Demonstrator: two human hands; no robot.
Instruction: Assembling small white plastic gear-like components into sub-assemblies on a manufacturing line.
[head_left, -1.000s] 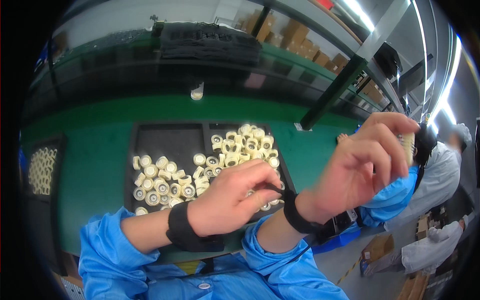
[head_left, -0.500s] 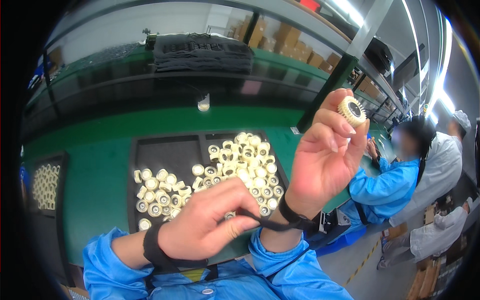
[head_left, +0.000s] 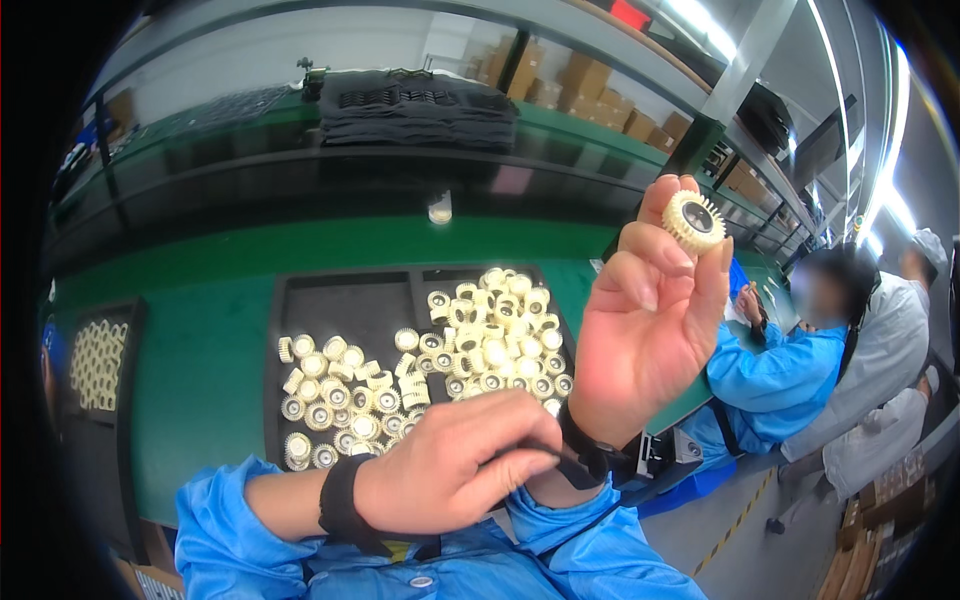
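My right hand (head_left: 645,315) is raised, palm toward me, with a cream toothed gear (head_left: 694,222) pinched between its thumb and fingertips. The gear's dark ringed centre faces me. Around my right wrist runs a black wrist strap (head_left: 588,450), and my left hand (head_left: 455,462) is closed on its loose end, close to the wrist. Below and behind my hands, a black divided tray (head_left: 345,298) lies on the green table, with many loose gears (head_left: 495,335) heaped in its compartments. My left forearm partly hides the tray's near side.
At the far left stands another black tray (head_left: 95,435) holding gears in tidy rows. A small pale object (head_left: 440,210) sits behind the main tray. Stacked black trays (head_left: 415,115) lie at the back. To the right, a co-worker in a blue sleeve (head_left: 775,375) sits at the bench.
My left hand has moved right, bringing the strap's end closer to my right wrist. The gear in my right hand has shifted slightly left and turned a little more toward me.
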